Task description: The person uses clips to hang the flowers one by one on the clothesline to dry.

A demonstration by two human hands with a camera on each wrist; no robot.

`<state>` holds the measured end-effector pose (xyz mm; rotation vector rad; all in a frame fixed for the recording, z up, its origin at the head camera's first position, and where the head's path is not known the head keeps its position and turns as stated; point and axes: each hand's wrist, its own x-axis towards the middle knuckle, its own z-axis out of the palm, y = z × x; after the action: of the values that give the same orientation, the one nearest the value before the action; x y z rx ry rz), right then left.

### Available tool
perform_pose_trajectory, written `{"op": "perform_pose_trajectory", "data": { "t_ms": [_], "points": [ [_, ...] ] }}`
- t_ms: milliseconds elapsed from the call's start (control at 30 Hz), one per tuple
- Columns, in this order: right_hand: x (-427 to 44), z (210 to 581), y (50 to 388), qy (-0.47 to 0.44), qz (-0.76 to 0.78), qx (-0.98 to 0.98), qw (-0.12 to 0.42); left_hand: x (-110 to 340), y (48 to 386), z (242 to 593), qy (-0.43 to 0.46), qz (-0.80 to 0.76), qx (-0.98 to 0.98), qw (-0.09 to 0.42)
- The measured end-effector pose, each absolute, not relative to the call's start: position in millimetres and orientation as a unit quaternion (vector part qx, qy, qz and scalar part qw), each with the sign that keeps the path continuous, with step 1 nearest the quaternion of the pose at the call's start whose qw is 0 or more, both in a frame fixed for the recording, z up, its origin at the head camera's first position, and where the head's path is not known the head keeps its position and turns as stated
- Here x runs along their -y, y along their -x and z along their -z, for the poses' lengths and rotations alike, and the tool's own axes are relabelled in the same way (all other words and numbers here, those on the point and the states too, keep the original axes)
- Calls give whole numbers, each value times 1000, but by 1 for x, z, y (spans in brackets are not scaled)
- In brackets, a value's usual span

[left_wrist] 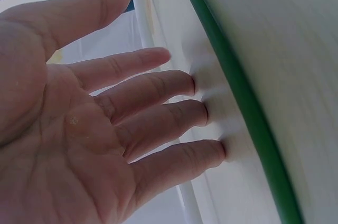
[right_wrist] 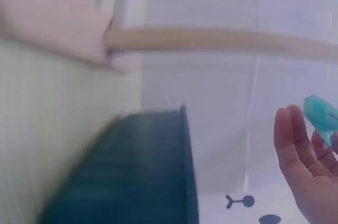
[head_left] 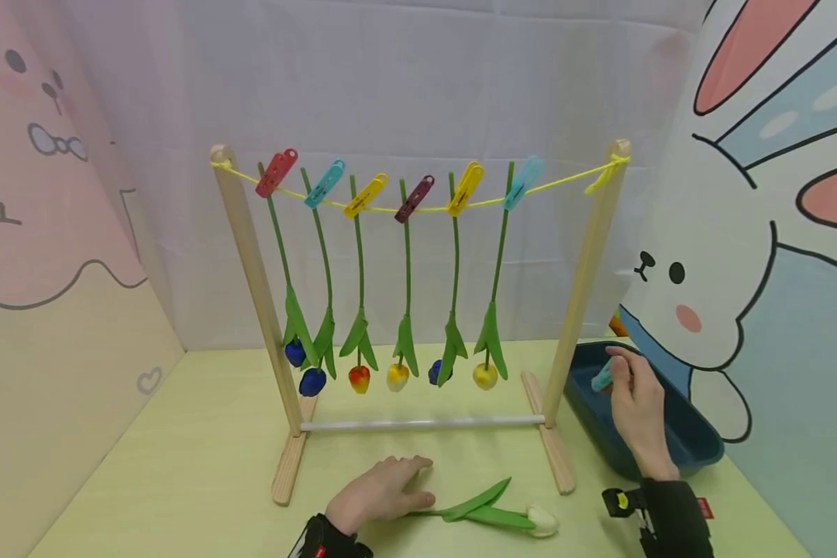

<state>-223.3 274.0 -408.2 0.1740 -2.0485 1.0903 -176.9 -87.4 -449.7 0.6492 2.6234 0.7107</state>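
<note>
Over the dark blue basin, my right hand (head_left: pixel 638 399) pinches a light teal clothespin (head_left: pixel 603 377); the right wrist view shows the same clothespin (right_wrist: pixel 321 113) at the fingers. My left hand (head_left: pixel 385 490) rests on the table with its fingers spread and fingertips touching the surface. Close by it lies a white artificial tulip (head_left: pixel 542 521), its green stem (left_wrist: pixel 237 97) running past the fingertips in the left wrist view. Several tulips hang head down from a yellow cord (head_left: pixel 428 209), each held by a clothespin, such as the yellow clothespin (head_left: pixel 466 188).
The cord spans a wooden frame with a left post (head_left: pixel 258 287), a right post (head_left: pixel 586 287) and a white crossbar (head_left: pixel 421 424). The basin (head_left: pixel 704 449) stands to the right of the frame. Behind hangs a white curtain (head_left: pixel 418 85), and a rabbit-print panel (head_left: pixel 795 333) flanks the right side.
</note>
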Motion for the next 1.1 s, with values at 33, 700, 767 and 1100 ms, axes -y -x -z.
{"op": "perform_pose_trajectory", "data": {
  "t_ms": [33,700,767,1100],
  "points": [
    [-269,408,223,-63,-450,798,396,87,177,450,-231,-251,-924,173],
    [-252,413,224,-68,-661,669,332,91,174,449,-243,-240,-924,171],
    [-252,413,224,-63,-679,653,328,93,175,449,-240,-254,-921,170],
    [-245,407,232,-69,-750,570,327,95,176,447,-235,-257,-923,163]
  ]
}}
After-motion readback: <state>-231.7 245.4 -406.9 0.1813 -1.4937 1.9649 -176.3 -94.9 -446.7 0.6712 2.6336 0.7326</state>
